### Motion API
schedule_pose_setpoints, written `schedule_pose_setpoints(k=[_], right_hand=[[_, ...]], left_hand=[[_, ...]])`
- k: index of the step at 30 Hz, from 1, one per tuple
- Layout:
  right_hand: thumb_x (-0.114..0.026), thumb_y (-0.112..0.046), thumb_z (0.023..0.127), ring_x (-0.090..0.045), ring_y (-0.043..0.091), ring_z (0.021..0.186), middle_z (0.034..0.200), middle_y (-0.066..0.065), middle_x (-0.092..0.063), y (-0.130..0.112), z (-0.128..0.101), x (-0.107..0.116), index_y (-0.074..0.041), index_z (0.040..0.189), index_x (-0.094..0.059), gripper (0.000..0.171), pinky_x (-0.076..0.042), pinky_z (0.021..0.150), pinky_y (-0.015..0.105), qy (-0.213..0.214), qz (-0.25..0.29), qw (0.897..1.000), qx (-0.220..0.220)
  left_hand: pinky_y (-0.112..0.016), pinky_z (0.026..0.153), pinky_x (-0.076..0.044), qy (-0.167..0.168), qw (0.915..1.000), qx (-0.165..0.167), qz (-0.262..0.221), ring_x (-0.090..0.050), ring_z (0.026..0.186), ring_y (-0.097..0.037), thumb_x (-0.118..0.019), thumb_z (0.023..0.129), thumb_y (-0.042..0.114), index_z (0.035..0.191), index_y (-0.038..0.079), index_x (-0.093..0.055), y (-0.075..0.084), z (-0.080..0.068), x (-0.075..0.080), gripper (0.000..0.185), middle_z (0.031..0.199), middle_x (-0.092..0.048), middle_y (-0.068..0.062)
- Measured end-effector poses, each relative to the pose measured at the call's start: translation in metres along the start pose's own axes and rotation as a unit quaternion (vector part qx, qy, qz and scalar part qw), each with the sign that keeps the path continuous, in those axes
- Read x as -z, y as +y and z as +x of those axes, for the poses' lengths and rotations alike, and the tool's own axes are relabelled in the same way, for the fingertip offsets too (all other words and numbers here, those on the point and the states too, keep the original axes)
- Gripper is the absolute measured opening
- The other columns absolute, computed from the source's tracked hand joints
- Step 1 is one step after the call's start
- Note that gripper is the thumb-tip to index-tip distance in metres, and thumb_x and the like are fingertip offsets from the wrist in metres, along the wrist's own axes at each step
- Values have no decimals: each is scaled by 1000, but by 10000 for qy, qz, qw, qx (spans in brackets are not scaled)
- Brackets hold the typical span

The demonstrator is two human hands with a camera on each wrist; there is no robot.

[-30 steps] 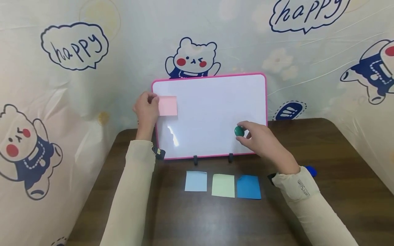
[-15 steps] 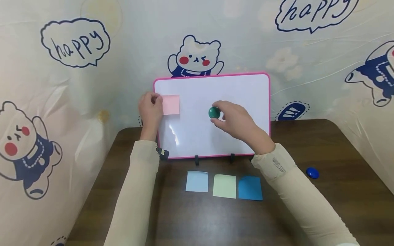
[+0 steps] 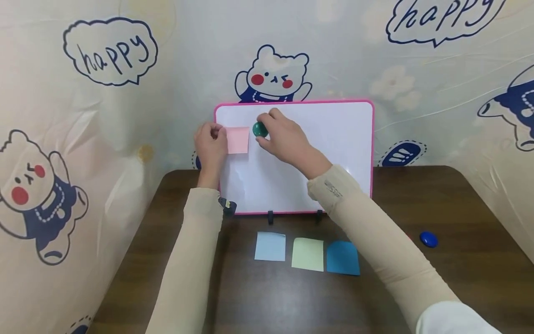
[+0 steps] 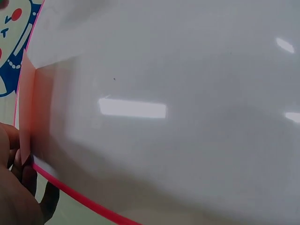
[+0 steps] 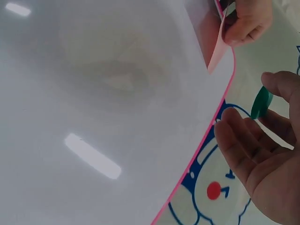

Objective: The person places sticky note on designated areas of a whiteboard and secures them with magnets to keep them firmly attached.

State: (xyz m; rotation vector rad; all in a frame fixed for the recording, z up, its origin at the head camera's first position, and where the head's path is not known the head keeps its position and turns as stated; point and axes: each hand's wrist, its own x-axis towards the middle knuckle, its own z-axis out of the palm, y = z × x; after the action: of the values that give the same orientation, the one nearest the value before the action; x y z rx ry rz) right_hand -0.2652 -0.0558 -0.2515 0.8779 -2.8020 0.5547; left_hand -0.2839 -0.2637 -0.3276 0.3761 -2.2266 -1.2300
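Head view: left hand (image 3: 210, 144) pinches pink note (image 3: 238, 139) against whiteboard (image 3: 317, 153), upper left; right hand (image 3: 281, 134) grips green magnet (image 3: 259, 130) just right of the note. Left wrist: note's (image 4: 26, 108) free edge lifts off; risk is the magnet landing beside the paper. Right wrist: magnet (image 5: 261, 102) sits between curled fingertips, note (image 5: 216, 47) far, apart.

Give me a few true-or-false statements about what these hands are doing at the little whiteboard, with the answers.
1. The left hand holds a pink note against the whiteboard. True.
2. The right hand pinches a blue magnet. False: it pinches a green magnet; the blue magnet lies on the table.
3. Three notes lie in a row on the table in front of the board. True: light blue, pale green, darker blue.
4. The green magnet sits on the pink note's middle. False: it is just beside the note's upper right corner.
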Motion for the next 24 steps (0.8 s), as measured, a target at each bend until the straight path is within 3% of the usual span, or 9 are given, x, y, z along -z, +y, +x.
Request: schedule_pose_setpoints(k=[7, 11, 24], right_hand=[[-66, -36, 99, -53, 19, 111, 129, 9, -51, -14, 43, -15, -8, 145, -48, 57, -47, 98, 28, -485, -327, 9981, 198], [-64, -38, 99, -53, 19, 108, 126, 9, -52, -17, 59, -28, -7, 143, -50, 55, -47, 97, 27, -611, -451, 9966, 320], [-62, -39, 100, -55, 19, 103, 121, 10, -54, -21, 73, -51, -7, 140, -52, 53, -48, 95, 28, -469, -765, 9949, 466]], left_hand=[[-22, 86, -47, 105, 9999, -16, 70, -50, 105, -18, -56, 103, 29, 112, 10, -65, -1, -1, -1, 22, 109, -56, -4], [-24, 85, -47, 125, 9999, -72, 76, -50, 105, -19, -58, 102, 28, 111, 10, -64, -2, -1, -2, 21, 108, -55, -4], [-28, 82, -41, 196, 9993, -307, 120, -50, 99, -20, -59, 102, 25, 106, 8, -66, -3, 2, -2, 19, 100, -55, -5]])
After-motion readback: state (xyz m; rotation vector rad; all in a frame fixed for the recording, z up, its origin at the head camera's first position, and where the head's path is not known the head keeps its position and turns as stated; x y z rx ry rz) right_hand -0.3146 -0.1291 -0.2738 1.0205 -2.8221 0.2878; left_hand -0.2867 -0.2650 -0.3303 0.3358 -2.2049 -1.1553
